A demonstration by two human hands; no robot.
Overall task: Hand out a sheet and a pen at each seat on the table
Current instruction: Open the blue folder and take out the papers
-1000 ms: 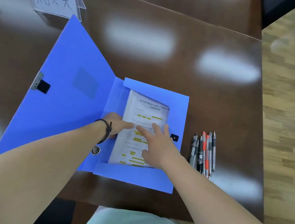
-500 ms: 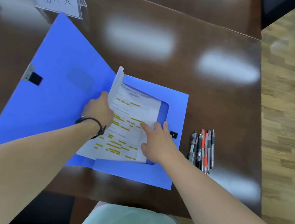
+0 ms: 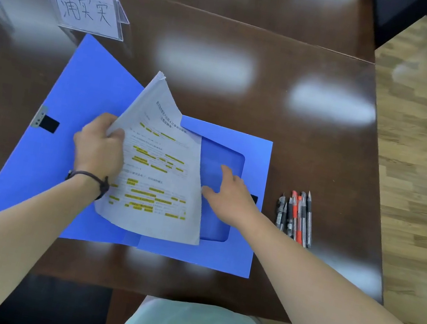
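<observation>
Two hands: left hand [image 3: 99, 147] grips sheets [image 3: 156, 180], right hand [image 3: 232, 196] presses folder [image 3: 235, 257].

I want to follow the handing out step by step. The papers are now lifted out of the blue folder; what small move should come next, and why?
Probably carry the papers clear of the folder and separate one sheet for the seat at the name card. The left hand grips their left edge and they are lifted from the pocket, the right hand lies open on the folder, and the pens lie untouched.
</observation>
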